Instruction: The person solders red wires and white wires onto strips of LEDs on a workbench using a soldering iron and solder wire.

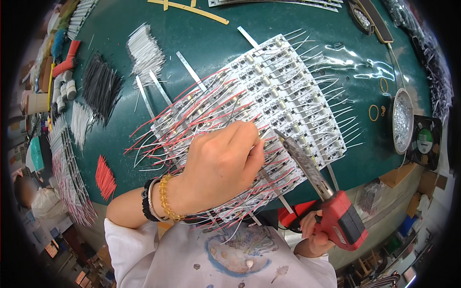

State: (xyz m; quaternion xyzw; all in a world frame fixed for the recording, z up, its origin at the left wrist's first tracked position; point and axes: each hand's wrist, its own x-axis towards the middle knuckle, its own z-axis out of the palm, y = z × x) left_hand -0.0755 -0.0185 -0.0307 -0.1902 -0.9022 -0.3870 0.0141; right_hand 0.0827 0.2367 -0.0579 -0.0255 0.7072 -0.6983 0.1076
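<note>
A large sheet of white circuit-board strips (273, 91) lies in front of me, with rows of small components and many thin red and white wires. My left hand (223, 156) is over its middle, fingers pinched on a thin wire by the board; the fingertips partly hide it. From the lower right, my right hand (314, 233) grips a red and black soldering gun (343, 221). The gun's dark tip points up and left, close to the board just right of my left fingertips. Whether tip and board touch, I cannot tell.
On the green table (307, 14) lie bundles of white wires (145, 50), black wires (101, 89) and red wires (105, 177). Metal strips (191, 71) stick out from under the boards. A round metal dish (403, 121) and a black fan (425, 140) stand at right. Another person (45, 206) is far left.
</note>
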